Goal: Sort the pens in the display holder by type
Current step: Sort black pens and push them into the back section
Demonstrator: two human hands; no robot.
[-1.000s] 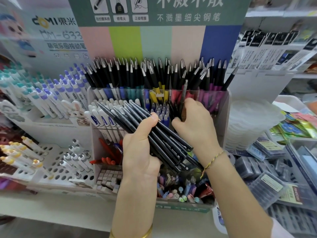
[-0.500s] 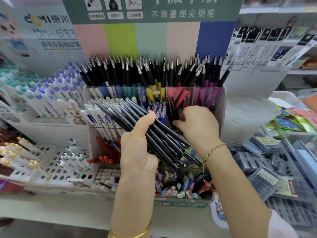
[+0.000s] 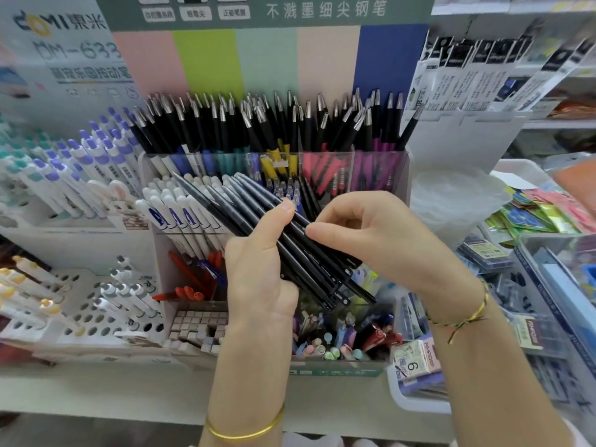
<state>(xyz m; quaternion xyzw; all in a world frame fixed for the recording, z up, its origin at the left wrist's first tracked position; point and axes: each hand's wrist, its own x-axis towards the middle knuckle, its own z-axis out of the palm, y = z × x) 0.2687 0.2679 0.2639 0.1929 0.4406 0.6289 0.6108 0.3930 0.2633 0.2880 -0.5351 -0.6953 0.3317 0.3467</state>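
Head view: left hand point(image 3: 258, 272) grips bundle of black pens point(image 3: 312, 256), thumb clamped across top; bundle slants far-left to near-right, held in front of holder point(image 3: 400, 175) (far row packed with upright black-tipped pens). Just right of bundle, right hand point(image 3: 380, 240), fingers curled, thumb tip touching pens; whether it pinches one, cannot tell. Gold bangle point(image 3: 245, 430) on left wrist.
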